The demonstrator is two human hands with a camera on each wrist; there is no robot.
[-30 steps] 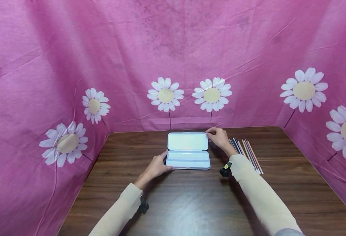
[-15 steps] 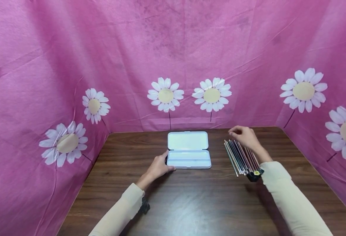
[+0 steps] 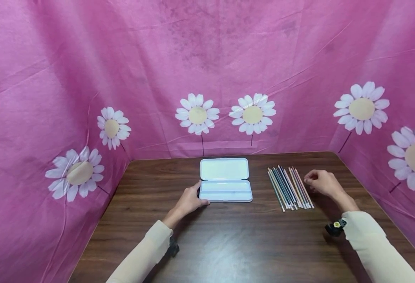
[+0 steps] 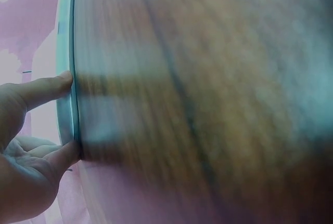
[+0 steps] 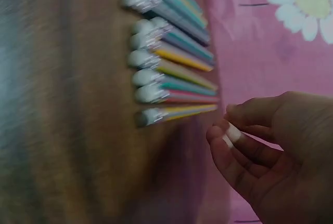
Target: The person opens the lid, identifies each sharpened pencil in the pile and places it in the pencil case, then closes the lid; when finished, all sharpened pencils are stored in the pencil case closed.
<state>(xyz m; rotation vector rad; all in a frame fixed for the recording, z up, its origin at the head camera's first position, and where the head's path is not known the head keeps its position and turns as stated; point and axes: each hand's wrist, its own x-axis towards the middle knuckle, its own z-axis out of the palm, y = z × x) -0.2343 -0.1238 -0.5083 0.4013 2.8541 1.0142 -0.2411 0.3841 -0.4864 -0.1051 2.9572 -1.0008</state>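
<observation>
Open wht case (image 3: 218, 186), pencils (image 3: 287, 188) on tbl (image 3: 228, 243)

Near: sleeves (image 3: 370, 234) w/ wrist cams (image 3: 335, 228). L hand (image 3: 189, 200) grips case's L end, thumb at near edge. Case ctr, tray (image 3: 218, 194) near, lid (image 3: 224, 169) folded back, far side. Pencils R of case, side by side, eraser ends (image 5: 141, 77) near. R hand (image 3: 323, 182) just R of them, fingers loosely bent, narrow thumb gap. Far: pink cloth (image 3: 228, 59), wht daisies (image 3: 252, 114).

Left grip (image 3: 189, 201) on open white case (image 3: 224, 169), right grip (image 3: 324, 182) beside pencils (image 3: 286, 188), wooden table (image 3: 235, 243)

Right hand (image 3: 323, 182) moved from case lid (image 3: 225, 169), across pencils (image 3: 287, 186), now just right of them
</observation>
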